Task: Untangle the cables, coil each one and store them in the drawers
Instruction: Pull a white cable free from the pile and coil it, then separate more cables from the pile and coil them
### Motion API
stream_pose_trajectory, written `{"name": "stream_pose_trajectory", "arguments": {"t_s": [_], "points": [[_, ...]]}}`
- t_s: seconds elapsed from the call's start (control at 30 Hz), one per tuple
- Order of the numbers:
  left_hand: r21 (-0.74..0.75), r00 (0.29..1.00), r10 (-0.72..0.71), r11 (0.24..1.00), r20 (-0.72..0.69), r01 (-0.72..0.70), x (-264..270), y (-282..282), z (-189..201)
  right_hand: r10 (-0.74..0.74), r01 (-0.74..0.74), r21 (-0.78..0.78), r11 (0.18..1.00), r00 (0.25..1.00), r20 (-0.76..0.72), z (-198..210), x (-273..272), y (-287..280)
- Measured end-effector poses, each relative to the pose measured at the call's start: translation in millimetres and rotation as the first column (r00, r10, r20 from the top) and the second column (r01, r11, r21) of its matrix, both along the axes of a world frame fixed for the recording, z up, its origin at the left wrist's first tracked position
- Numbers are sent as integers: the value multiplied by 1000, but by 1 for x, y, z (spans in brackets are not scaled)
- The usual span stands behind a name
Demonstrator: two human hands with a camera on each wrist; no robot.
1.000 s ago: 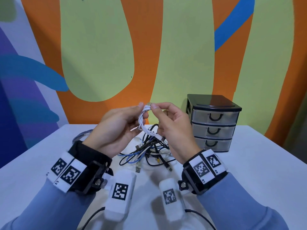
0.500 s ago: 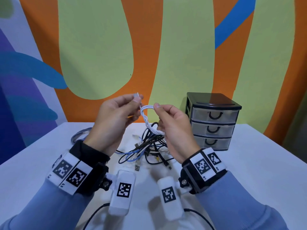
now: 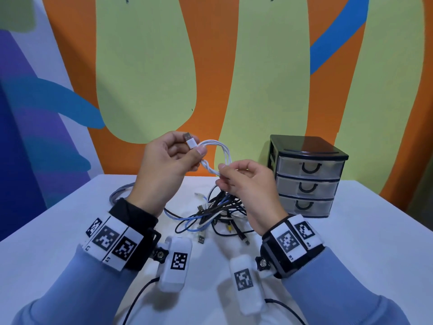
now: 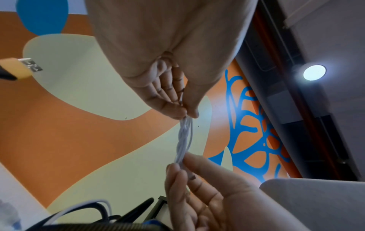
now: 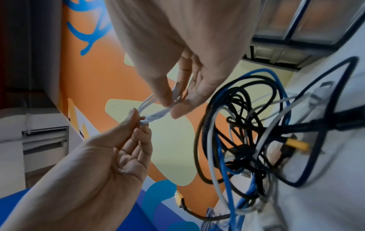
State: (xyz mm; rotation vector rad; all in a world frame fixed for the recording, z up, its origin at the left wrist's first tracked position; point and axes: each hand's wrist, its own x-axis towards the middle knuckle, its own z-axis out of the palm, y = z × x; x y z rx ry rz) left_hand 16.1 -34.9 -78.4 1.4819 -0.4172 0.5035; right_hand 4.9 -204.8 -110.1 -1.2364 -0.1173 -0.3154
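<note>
White cable [image 3: 214,158]: one, pinched by left hand [image 3: 164,170] and right hand [image 3: 248,184] fingers; drawers [image 3: 307,181]: three, closed

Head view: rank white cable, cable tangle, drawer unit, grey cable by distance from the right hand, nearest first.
1. white cable: pinched in the right hand, held up between both hands.
2. cable tangle: on the table just below and left of that hand.
3. drawer unit: to its right, by the wall.
4. grey cable: far left, behind the left wrist.
</note>
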Motion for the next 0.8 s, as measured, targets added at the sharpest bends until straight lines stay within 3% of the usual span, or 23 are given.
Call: {"name": "stream_pose_trajectory", "arguments": {"t_s": [0.1,0.23,0.3,0.37,0.4,0.47,0.53,0.57,0.6,0.8], "points": [[-41,999,49,998,15,-48,2,2,-1,52,-55,119,991,998,27,4,-2,-1],[-100,994,106,990,30,-103,2,6,0,103,-122,166,979,988,117,9,-9,5],[-49,993,109,993,51,-106,2,10,3,89,-99,55,994,984,154,10,-10,3],[39,983,146,988,108,-151,5,20,7,65,-13,-279,960,982,178,9,-9,-3],[75,971,192,976,142,-204,7,28,9,66,34,-486,874,980,187,8,-9,-8],[112,935,311,937,172,-332,15,46,11,152,1,-813,582,982,109,3,-7,-17],[149,905,404,895,133,-421,27,69,7,236,-143,-951,273,969,-78,-5,-4,-21],[179,898,430,880,98,-441,34,79,5,236,-171,-970,172,963,-129,-9,1,-23],[220,893,447,866,61,-449,41,90,2,220,-175,-975,134,965,-143,-12,5,-24],[517,827,553,740,-104,-430,71,138,-12,-61,-47,-986,162,996,-57,-12,12,-34]]}}
